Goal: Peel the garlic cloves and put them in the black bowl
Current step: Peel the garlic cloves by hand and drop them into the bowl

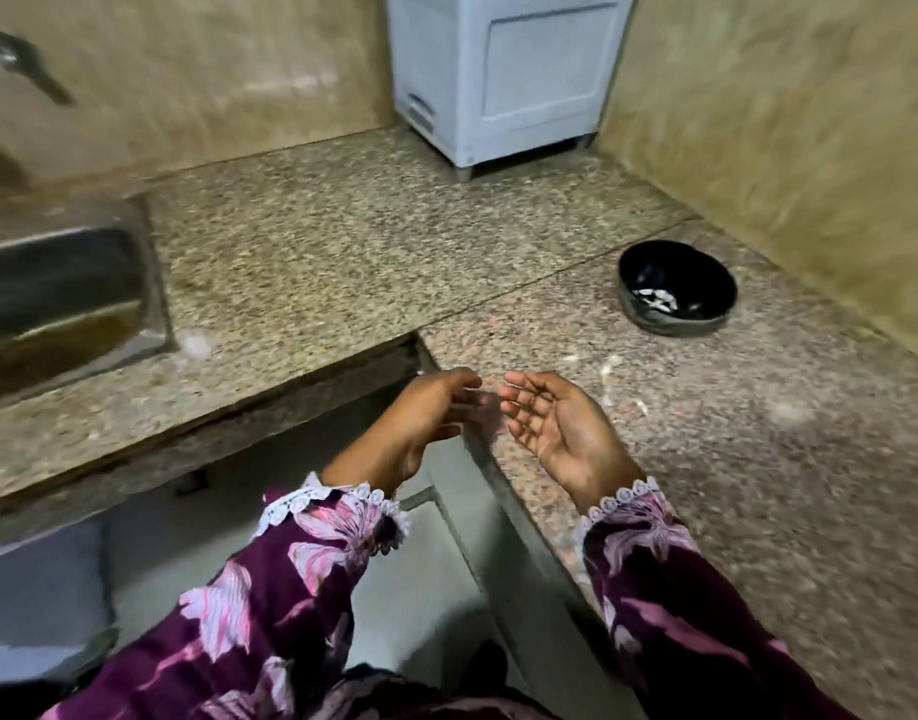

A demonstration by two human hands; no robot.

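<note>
Beyond both hands, black bowl

A home kitchen: a speckled granite counter with a steel sink against tiled walls.

A bowl sits on the counter near its right wall edge, a cabinet standing in the back corner, a sink set into the counter's left end.

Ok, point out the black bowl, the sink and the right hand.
black bowl (pixel 649 270): head view, inner wall.
sink (pixel 62 272): head view, steel basin wall.
right hand (pixel 566 433): head view, open palm.
</note>
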